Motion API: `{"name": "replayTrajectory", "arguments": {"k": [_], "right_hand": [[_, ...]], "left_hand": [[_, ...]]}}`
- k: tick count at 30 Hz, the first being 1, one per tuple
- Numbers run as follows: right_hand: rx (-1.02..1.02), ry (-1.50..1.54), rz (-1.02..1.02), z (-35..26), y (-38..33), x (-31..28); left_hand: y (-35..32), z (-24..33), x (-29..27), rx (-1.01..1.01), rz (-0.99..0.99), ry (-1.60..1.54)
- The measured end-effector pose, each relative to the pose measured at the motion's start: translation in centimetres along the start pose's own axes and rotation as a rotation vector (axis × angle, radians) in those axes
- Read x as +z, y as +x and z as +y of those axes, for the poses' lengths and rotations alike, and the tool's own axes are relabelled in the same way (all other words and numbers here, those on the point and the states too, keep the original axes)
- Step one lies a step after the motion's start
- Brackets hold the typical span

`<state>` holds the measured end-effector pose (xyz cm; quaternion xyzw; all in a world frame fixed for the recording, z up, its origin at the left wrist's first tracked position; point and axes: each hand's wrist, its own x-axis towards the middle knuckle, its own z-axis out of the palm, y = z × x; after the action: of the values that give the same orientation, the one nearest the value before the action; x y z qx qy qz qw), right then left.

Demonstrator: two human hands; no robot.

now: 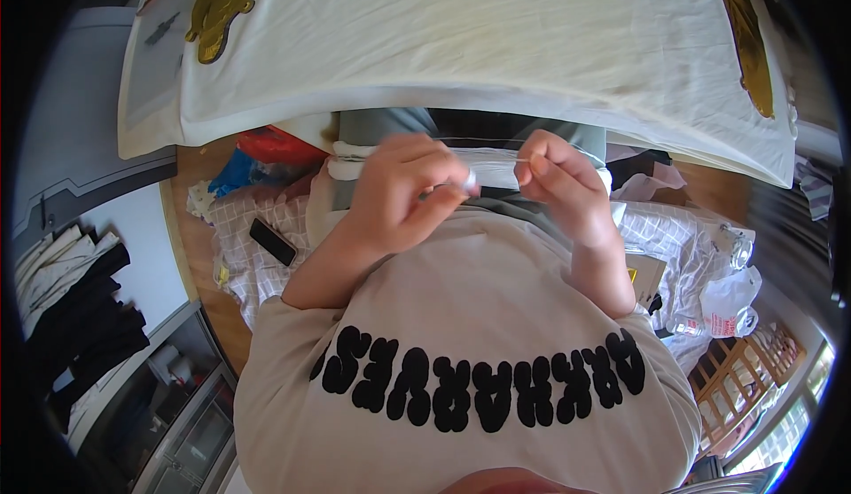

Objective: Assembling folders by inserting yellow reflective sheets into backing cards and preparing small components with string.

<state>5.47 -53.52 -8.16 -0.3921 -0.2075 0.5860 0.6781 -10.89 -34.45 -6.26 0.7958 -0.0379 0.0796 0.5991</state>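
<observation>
In front of my belly, my right hand [563,179] pinches a thin pale thread [523,160] between thumb and fingertips. Whether a needle is there too is too small to tell. To its left, a little apart, my left hand [408,184] is closed, its fingers curled toward the thumb and partly blurred by motion. Something small and white [470,180] shows at its fingertips; I cannot make out what it is. A faint thread line spans the gap between the hands. Both hands are above my lap, just short of the cloth-covered table.
The cream cloth [461,42] ahead carries gold shiny pieces [222,11] at both sides. A phone [273,242] lies on checked fabric [239,219] at left, near a red bag [279,145]. At right are a white plastic bag [731,299] and a wooden rack [745,379].
</observation>
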Motion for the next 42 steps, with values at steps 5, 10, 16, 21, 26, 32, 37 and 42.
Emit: {"name": "replayTrajectory", "arguments": {"k": [5,10,16,21,26,32,37,42], "right_hand": [[0.181,-0.581,-0.254,-0.7,0.5,2.0],[0.054,-0.144,-0.090,-0.3,-0.1,0.6],[0.064,-0.365,-0.204,1.1,-0.5,1.7],[0.081,-0.130,-0.131,0.0,-0.5,2.2],[0.003,-0.267,-0.022,1.0,-0.3,3.2],[-0.067,-0.265,0.121,2.2,0.7,2.9],[-0.163,-0.355,0.004,0.2,0.2,2.5],[-0.067,-0.663,0.174,1.0,-0.1,3.4]], "left_hand": [[-0.2,1.6,1.7,0.022,0.142,-0.137],[0.1,0.8,-0.4,0.069,-0.045,0.105],[0.6,2.7,1.4,-0.080,0.188,-0.116],[-0.3,1.2,0.3,-0.126,-0.125,-0.595],[0.9,1.0,0.9,0.162,0.242,0.515],[0.5,0.7,3.3,-0.083,0.407,-0.527],[0.4,0.0,0.5,0.203,0.044,0.355],[0.7,0.8,1.8,0.176,0.204,0.833]]}}
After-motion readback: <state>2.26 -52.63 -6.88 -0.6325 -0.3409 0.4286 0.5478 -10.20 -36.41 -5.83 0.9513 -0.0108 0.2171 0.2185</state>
